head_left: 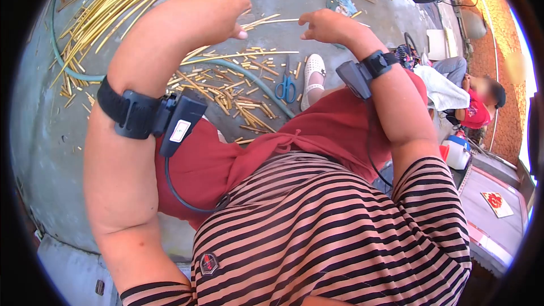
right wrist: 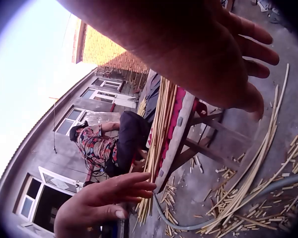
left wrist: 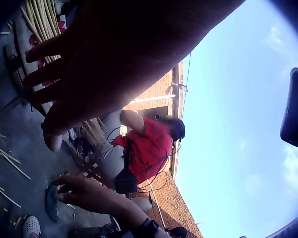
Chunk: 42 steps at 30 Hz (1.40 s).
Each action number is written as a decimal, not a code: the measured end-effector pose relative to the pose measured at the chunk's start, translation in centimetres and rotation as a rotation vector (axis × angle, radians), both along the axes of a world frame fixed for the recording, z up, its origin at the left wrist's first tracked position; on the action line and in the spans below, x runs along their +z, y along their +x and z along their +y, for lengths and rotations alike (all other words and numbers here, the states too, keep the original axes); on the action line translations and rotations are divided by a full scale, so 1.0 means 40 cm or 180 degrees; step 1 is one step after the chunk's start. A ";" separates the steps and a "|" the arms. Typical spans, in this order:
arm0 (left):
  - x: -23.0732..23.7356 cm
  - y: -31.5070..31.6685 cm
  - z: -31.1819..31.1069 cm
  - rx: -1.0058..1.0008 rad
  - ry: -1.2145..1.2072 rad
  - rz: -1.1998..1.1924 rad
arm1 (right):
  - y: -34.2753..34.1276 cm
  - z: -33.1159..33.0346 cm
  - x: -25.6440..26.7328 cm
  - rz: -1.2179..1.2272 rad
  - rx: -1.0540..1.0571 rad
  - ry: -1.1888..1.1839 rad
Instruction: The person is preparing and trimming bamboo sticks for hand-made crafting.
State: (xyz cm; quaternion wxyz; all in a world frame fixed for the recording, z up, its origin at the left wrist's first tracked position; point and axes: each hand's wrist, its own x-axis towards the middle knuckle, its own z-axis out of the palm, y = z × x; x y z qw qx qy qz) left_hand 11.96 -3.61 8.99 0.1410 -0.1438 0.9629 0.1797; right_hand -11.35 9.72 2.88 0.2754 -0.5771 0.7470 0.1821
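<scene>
My left hand (head_left: 218,17) is held out over the ground with nothing in it. In the left wrist view, the fingers of the left hand (left wrist: 74,74) are extended and slightly spread. Facing it across a gap is my right hand (head_left: 328,25), also holding nothing. The right wrist view shows the right hand (right wrist: 218,64) with its fingers stretched out. Below and between the hands lie a few long pale stalks (head_left: 266,21), plus many short cut stalk pieces (head_left: 226,93). Blue-handled scissors (head_left: 286,88) lie on the ground by my white shoe (head_left: 315,71).
A long bundle of stalks (head_left: 124,0) rests at a wooden bench (right wrist: 181,129) with pink-red cloth on it. A green hose (head_left: 255,82) crosses the concrete. One person in red (head_left: 476,107) sits to the right; another in a flowered top (right wrist: 99,146) sits beyond the bench.
</scene>
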 end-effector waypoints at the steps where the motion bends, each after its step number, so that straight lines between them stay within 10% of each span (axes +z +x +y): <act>1: 0.015 -0.026 0.011 -0.0053 -0.0100 0.0004 | -0.008 0.015 -0.004 0.0181 -0.0038 0.0062; 13: -0.113 -0.304 0.001 -0.0687 0.0052 0.0432 | 0.245 0.299 0.224 -0.0975 -0.1478 -0.1675; 20: -0.174 -0.321 -0.004 -0.1065 -0.0044 0.0290 | 0.186 0.603 0.371 -0.1778 -0.3212 -0.5209; 26: -0.162 -0.317 0.048 -0.0720 0.0250 -0.0182 | -0.015 0.954 0.231 -0.1620 -0.4838 -0.6484; 31: -0.109 -0.362 0.174 -0.0571 0.1093 0.0836 | -0.104 1.081 0.085 -0.2753 -0.6197 -0.7156; 36: -0.049 -0.399 0.351 -0.0511 0.1599 0.1925 | -0.230 1.163 -0.018 -0.2493 -0.6327 -0.7438; 42: -0.077 -0.331 0.311 -0.0407 0.1052 0.1323 | -0.380 1.225 -0.039 -0.1869 -0.6015 -0.7226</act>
